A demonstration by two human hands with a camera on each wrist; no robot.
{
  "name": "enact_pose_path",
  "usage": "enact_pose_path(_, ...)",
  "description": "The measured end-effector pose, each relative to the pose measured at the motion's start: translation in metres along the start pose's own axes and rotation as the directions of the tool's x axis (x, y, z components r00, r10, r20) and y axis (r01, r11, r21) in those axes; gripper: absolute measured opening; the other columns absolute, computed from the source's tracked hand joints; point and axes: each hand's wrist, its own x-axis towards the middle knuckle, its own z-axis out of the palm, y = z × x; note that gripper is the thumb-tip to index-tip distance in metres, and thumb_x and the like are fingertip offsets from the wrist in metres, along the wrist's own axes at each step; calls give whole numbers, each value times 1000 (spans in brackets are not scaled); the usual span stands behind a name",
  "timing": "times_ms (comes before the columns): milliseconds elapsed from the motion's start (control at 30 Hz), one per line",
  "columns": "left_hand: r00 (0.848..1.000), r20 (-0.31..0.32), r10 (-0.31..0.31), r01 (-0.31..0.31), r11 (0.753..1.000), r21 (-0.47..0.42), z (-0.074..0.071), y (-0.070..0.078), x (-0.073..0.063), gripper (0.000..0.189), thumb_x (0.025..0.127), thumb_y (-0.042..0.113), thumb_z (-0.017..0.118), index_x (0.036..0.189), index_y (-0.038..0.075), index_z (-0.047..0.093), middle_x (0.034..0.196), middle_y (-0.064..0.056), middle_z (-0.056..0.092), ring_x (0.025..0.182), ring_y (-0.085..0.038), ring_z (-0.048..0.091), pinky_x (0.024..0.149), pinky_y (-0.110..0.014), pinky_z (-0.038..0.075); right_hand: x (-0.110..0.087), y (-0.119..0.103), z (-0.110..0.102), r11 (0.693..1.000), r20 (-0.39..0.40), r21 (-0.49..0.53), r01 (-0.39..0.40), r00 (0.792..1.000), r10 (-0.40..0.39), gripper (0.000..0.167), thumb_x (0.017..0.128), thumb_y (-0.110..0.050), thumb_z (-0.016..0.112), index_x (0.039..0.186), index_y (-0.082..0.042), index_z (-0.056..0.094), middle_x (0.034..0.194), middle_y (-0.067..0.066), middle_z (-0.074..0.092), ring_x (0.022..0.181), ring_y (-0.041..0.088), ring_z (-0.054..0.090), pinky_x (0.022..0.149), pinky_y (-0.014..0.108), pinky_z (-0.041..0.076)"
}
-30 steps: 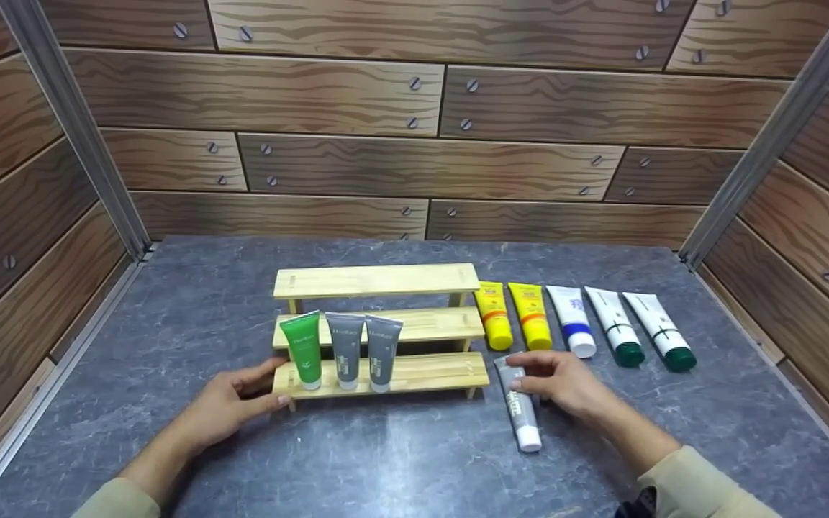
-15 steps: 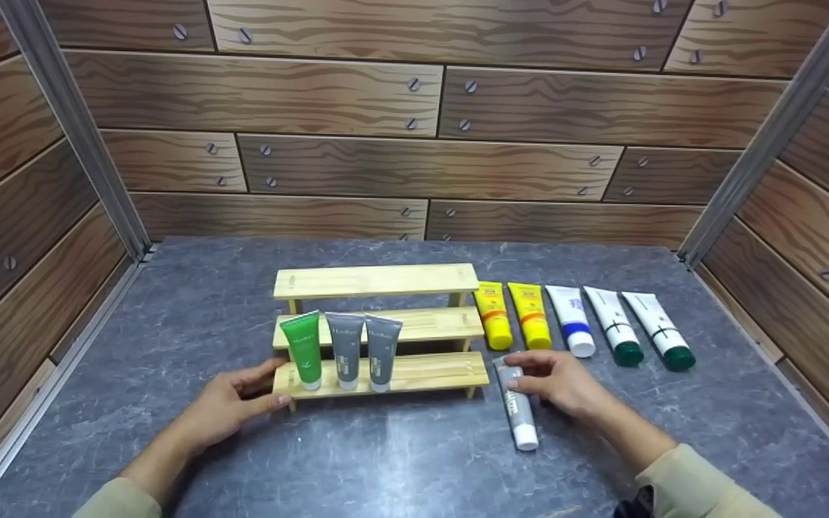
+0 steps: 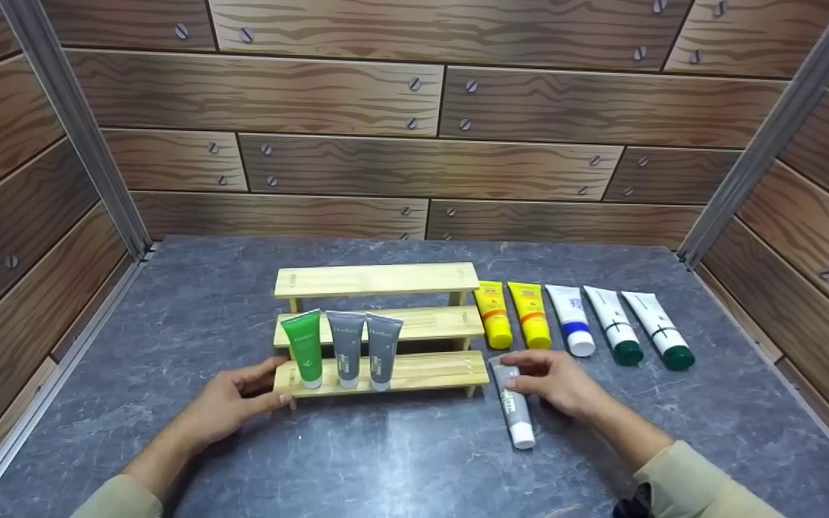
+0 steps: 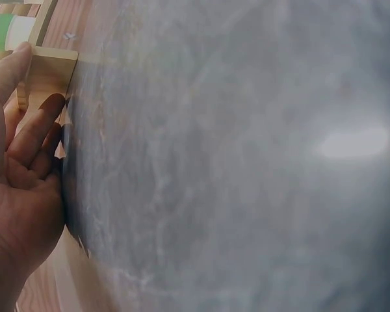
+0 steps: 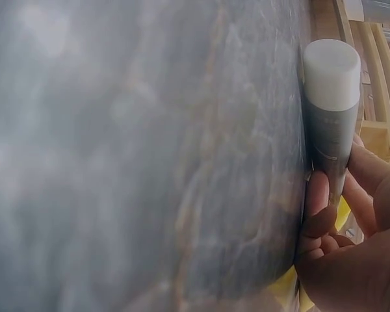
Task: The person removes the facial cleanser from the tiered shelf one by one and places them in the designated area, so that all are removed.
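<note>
A three-step wooden display stand [image 3: 432, 370] stands mid-table. My left hand [image 3: 224, 406] holds the left end of its lowest step, thumb at the front corner and fingers behind; in the left wrist view the thumb [image 4: 10, 71] lies against the wood. Upright on that step are a green squeeze tube [image 3: 304, 349] and two grey squeeze tubes [image 3: 347, 349]. Right of the stand, another grey squeeze tube [image 3: 517, 406] lies on the table, white cap towards me. My right hand [image 3: 562, 381] pinches its flat end between thumb and fingers. The cap [image 5: 331, 75] shows in the right wrist view.
To the right of the stand lies a row of tubes: two yellow tubes [image 3: 529, 313], a white tube with a blue band [image 3: 571, 320] and two white tubes with green caps [image 3: 612, 324]. Wood-patterned panels [image 3: 414, 165] wall the grey table [image 3: 191, 309].
The grey tube under my right hand has slid slightly left towards the stand, the hand moving along with it. My left hand stays at the stand's end.
</note>
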Motion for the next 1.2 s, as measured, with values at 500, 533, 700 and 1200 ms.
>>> enact_pose_path(500,1000,-8,-21,21,1000,8,0,1,1,74,95,28,82,156,2,49,153,-24,53,138,-38,57,114,-48,46,-4,0,-6,999,3,35,-20,1000,20,52,93,-20,84,138,0,68,132,23,70,115,31,68,85,29,59)
enact_pose_path(533,1000,-8,-19,19,1000,7,0,1,1,74,95,28,83,155,2,49,153,-24,52,138,-38,56,114,-47,46,-5,1,-7,999,8,38,-22,1000,21,52,94,-19,84,139,1,67,132,24,70,115,32,68,84,30,60)
enact_pose_path(700,1000,-12,-10,10,1000,13,0,2,0,73,95,27,83,155,2,50,154,-24,51,139,-39,55,114,-48,45,-9,-1,-12,997,17,34,-72,997,71,53,95,-21,83,141,0,66,131,22,71,110,27,70,78,33,60)
enact_pose_path(1200,1000,22,14,-13,998,-56,0,-2,1,73,97,23,81,156,-1,46,150,-26,55,136,-37,58,104,-25,52,-18,-48,-25,1000,-52,7,5,999,-5,52,95,-18,82,143,-4,66,129,20,71,103,25,71,88,38,63)
